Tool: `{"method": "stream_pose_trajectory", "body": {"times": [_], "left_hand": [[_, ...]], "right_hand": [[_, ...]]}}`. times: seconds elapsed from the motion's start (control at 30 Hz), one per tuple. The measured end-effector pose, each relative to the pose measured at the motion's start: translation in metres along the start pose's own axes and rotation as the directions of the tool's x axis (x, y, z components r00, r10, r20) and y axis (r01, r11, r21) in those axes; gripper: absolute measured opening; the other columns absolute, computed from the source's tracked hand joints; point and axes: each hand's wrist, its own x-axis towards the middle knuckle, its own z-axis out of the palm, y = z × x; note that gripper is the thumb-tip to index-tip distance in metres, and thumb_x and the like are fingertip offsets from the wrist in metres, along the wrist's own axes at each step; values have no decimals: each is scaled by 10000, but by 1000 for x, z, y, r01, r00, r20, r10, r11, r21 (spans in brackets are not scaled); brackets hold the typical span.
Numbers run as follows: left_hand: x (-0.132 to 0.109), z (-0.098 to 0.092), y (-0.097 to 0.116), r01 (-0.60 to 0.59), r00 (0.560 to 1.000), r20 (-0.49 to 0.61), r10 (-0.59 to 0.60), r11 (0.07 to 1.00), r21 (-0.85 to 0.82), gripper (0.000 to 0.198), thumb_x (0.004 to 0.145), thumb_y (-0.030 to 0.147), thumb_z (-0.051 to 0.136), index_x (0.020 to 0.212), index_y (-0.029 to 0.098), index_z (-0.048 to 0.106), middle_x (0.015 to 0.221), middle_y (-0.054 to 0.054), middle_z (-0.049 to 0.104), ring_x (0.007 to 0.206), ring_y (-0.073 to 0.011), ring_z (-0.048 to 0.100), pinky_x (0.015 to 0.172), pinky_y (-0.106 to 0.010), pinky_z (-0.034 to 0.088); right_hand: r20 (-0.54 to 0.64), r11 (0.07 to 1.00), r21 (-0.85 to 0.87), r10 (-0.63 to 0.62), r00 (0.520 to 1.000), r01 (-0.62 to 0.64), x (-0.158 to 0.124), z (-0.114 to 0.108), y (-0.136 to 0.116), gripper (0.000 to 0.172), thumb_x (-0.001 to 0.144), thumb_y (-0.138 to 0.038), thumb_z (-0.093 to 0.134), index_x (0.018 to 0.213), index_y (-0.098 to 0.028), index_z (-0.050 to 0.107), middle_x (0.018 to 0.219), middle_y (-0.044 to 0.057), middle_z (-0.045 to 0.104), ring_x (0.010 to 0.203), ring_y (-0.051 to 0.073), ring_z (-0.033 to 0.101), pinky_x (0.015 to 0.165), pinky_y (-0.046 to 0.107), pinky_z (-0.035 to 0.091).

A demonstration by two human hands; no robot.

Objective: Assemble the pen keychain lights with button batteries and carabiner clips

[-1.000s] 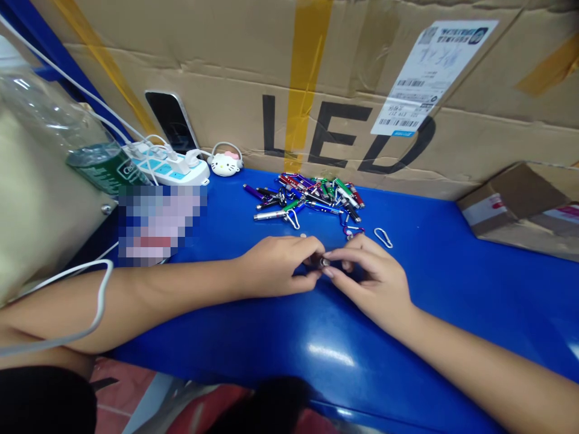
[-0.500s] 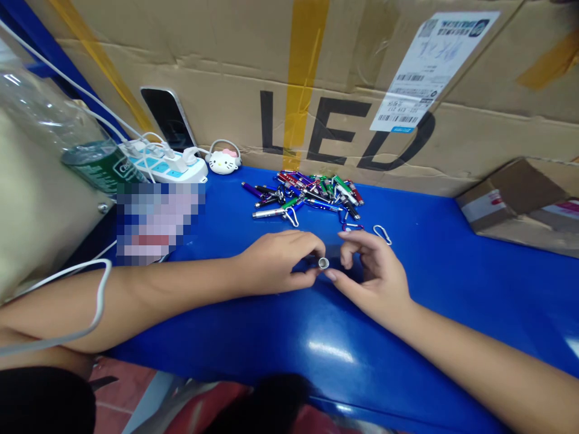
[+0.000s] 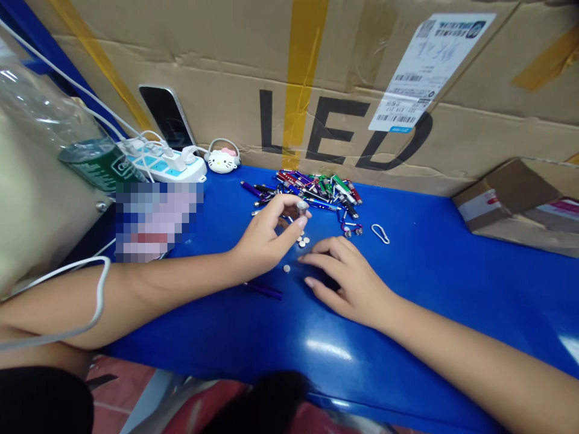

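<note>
My left hand (image 3: 275, 232) is closed in a pinch, raised in front of the pile, with a small silver cylindrical piece (image 3: 301, 208) between thumb and forefinger. Just below those fingers lie several small silver button cells (image 3: 304, 242), and one stray button cell (image 3: 286, 268) sits nearer me. My right hand (image 3: 350, 277) hovers low over the table, fingers bent but apart, with nothing visible in them. A dark blue-purple tube (image 3: 266, 292) lies below my left wrist. Behind the hands is a pile of coloured keychain penlights (image 3: 323, 196), partly hidden by my left fingers.
A silver carabiner clip (image 3: 380, 234) lies right of the pile on the blue table (image 3: 434, 289). A large cardboard box (image 3: 217, 72) stands behind. At left are a power strip (image 3: 181, 169), a phone (image 3: 166, 116) and a white cable (image 3: 102, 295). A small carton (image 3: 502, 193) is at right.
My left hand has moved up and left toward the pile. My right hand has shifted left and down, apart from it. Button cells and the dark tube now show on the table.
</note>
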Motion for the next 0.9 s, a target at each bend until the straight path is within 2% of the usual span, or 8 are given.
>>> {"method": "stream_pose_trajectory", "body": {"times": [0.1, 0.2, 0.33, 0.4, 0.5, 0.67, 0.8, 0.9], "left_hand": [[1, 0, -3, 15, 1000, 11, -14, 1000, -19, 163, 903, 235, 486, 1054, 177, 469, 1027, -58, 598, 945, -139, 593, 780, -258, 505], [0, 1, -1, -2, 999, 35, 2, 1000, 2, 163, 895, 220, 488, 1050, 171, 477, 1025, -64, 601, 941, -142, 595, 783, -265, 505], [-1, 0, 3, -58, 995, 81, 50, 994, 94, 165, 872, 190, 512, 1034, 163, 512, 993, -53, 614, 902, -133, 595, 769, -254, 493], [-1, 0, 5, -106, 988, 127, 89, 985, 135, 152, 854, 171, 530, 1005, 160, 537, 969, -41, 621, 881, -127, 591, 761, -246, 487], [-1, 0, 6, -183, 969, 201, 146, 966, 181, 143, 837, 153, 550, 978, 165, 563, 950, -24, 628, 859, -118, 586, 780, -244, 479], [0, -1, 6, -222, 955, 242, 169, 952, 212, 136, 834, 151, 563, 968, 162, 582, 935, -12, 636, 871, -109, 585, 827, -233, 462], [1, -2, 5, -205, 954, 261, 145, 954, 220, 145, 833, 159, 564, 976, 161, 584, 942, -13, 639, 874, -112, 586, 821, -230, 462], [2, -2, 3, -195, 952, 279, 128, 954, 229, 147, 830, 154, 561, 975, 156, 585, 937, -16, 640, 876, -115, 586, 810, -227, 463]], "right_hand": [[139, 992, -101, -63, 988, 77, 3, 1, -3, 494, 867, -461, 516, 1294, -212, 522, 1349, 155, 462, 1241, 320, 388, 975, 525, 352], [197, 986, -138, -61, 979, 89, 4, 0, -4, 465, 881, -465, 490, 1274, -224, 555, 1425, 135, 404, 1317, 331, 296, 1031, 539, 286], [100, 993, -114, -29, 995, 40, 1, 1, -2, 292, 902, -318, 493, 1120, -203, 650, 1269, 119, 549, 1214, 268, 424, 996, 458, 348], [44, 996, -91, 4, 999, 0, 0, 2, 1, 226, 895, -279, 512, 1041, -206, 668, 1115, 97, 617, 1084, 232, 504, 925, 416, 396], [-12, 996, -60, 65, 998, -65, -2, 3, 6, 146, 873, -268, 556, 946, -211, 668, 953, 68, 639, 937, 207, 539, 823, 376, 422], [-44, 998, 9, 67, 997, -67, -3, 3, 10, 70, 849, -211, 585, 890, -205, 642, 920, 48, 647, 889, 190, 542, 798, 353, 430], [-74, 997, 69, 51, 996, -46, -2, 2, 10, 100, 835, -134, 573, 890, -203, 619, 888, 40, 658, 862, 179, 561, 786, 342, 457], [-181, 988, 132, 98, 979, -74, -2, 0, 10, 112, 807, -120, 608, 877, -207, 600, 858, 30, 665, 830, 170, 595, 774, 341, 476]]}}
